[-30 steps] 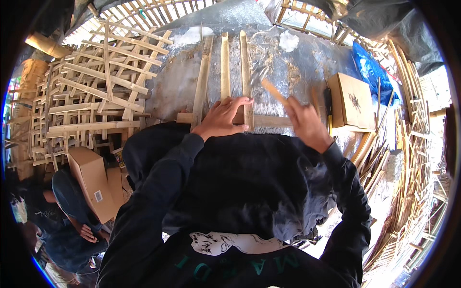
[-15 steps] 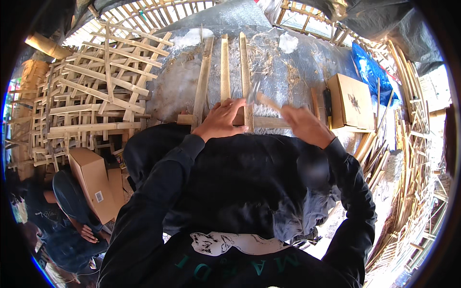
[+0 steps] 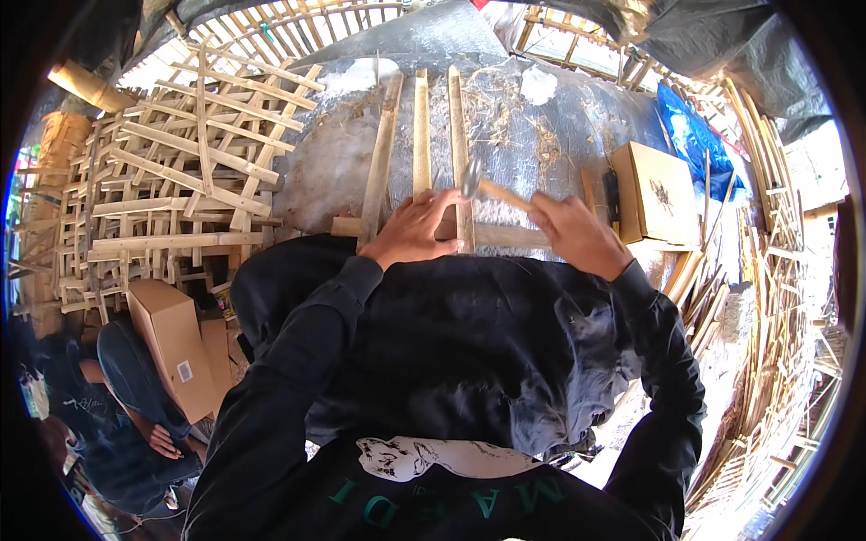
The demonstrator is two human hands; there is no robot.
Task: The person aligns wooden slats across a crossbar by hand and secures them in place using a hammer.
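Observation:
In my right hand is a hammer, its wooden handle gripped in closed fingers. The metal hammer head is over the rightmost of three long bamboo slats, close to my left fingertips. My left hand steadies this slat, with forefinger and thumb at its left edge near its lower end. Whether a nail is there cannot be made out. To the left lie the middle slat and the left slat. A wooden crosspiece runs across beneath the slats' near ends.
Woven bamboo lattice panels are stacked at left. A cardboard box stands at right, near a blue plastic sheet and bundled bamboo strips. Another cardboard box is at lower left, beside a seated person.
The hammer head has shifted slightly toward the slat, and my right hand has moved a little with it. My left hand stays in place on the slat.

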